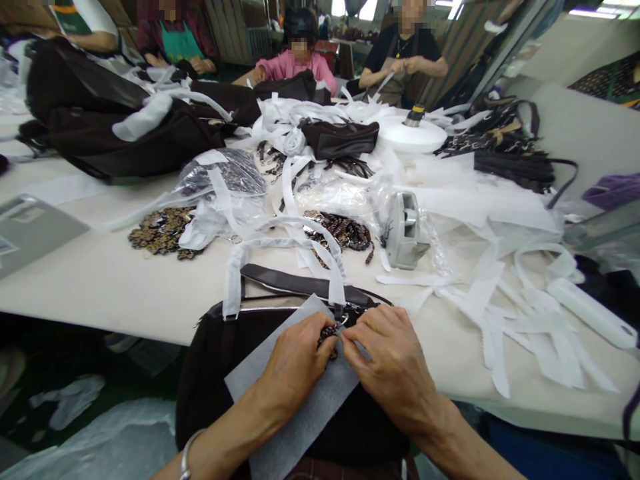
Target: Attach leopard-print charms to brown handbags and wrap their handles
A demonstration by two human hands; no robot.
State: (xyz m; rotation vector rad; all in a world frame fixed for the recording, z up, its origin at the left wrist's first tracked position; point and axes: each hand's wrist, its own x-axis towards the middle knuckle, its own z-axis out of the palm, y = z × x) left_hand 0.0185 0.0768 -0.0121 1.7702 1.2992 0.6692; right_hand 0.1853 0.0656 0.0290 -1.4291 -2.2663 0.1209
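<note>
A dark handbag leans at the table's front edge, its zip and wrapped handles uppermost. Over its front lies a thin white sheet, tilted. My left hand is closed on a small brown patterned charm, mostly hidden by the fingers. Close beside it, my right hand has thumb and fingertips pinched together just below a metal ring at the handle base. What lies between those right fingertips is too small to make out.
Beyond the bag lie piles of patterned charms and braided straps. A grey tape dispenser stands behind to the right, near white paper strips. Dark bags are heaped at left. Several people work across the table.
</note>
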